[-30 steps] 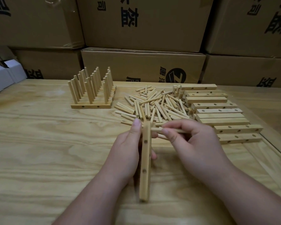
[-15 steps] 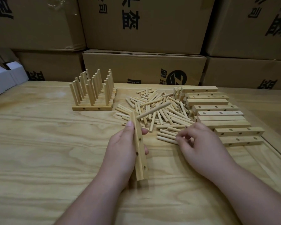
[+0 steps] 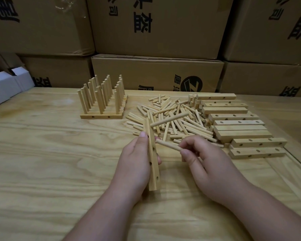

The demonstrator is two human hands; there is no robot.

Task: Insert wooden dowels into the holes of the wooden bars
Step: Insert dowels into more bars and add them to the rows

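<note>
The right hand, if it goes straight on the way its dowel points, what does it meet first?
Probably the bar gripped by the left hand: the right hand aims its dowel at the bar's holed face, though depth is unclear.

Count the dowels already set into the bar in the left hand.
1: one dowel juts rightward from the far end of the bar. The right hand pinches another dowel, uninserted. None looks hidden.

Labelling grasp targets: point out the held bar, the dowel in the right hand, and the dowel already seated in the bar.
held bar [image 3: 153,164], head view, drilled face.
right-hand dowel [image 3: 167,144], head view, mid-shaft.
seated dowel [image 3: 169,119], head view, mid-shaft.
</note>
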